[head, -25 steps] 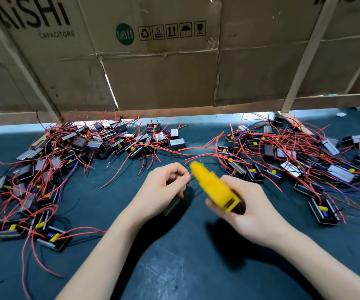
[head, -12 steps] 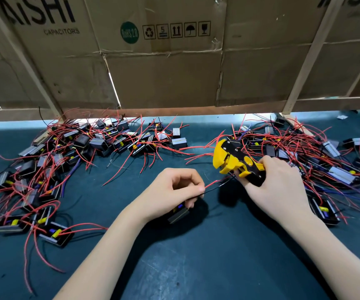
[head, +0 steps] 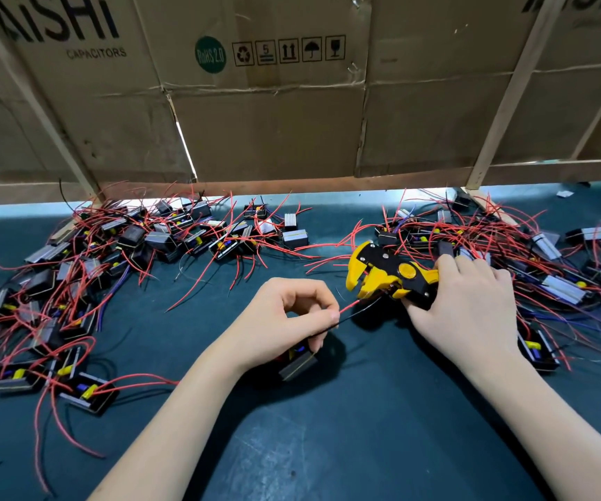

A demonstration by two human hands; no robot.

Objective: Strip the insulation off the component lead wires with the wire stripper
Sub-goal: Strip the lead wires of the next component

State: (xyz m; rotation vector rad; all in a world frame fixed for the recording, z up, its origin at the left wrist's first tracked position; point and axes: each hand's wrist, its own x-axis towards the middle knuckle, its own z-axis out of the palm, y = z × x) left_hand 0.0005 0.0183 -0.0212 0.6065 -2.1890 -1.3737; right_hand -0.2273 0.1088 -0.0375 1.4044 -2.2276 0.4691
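Observation:
My left hand (head: 284,320) pinches the red and black lead wires (head: 351,308) of a small black component (head: 297,365) that hangs under its palm, close above the mat. The wires run right toward the jaws of the yellow and black wire stripper (head: 387,274). My right hand (head: 468,309) grips the stripper's handles, jaws pointing left. The wire tips lie just below the jaws; whether the jaws clamp them is unclear.
A heap of black components with red leads (head: 118,254) lies at the left, another heap (head: 508,247) at the right behind my right hand. A cardboard wall (head: 273,121) on wooden slats closes the back. Dark green mat (head: 327,446) lies in front.
My right hand swung the stripper from upright, handle-first, to jaws pointing left at the wires. My left hand stayed in place, now holding the leads stretched toward the jaws.

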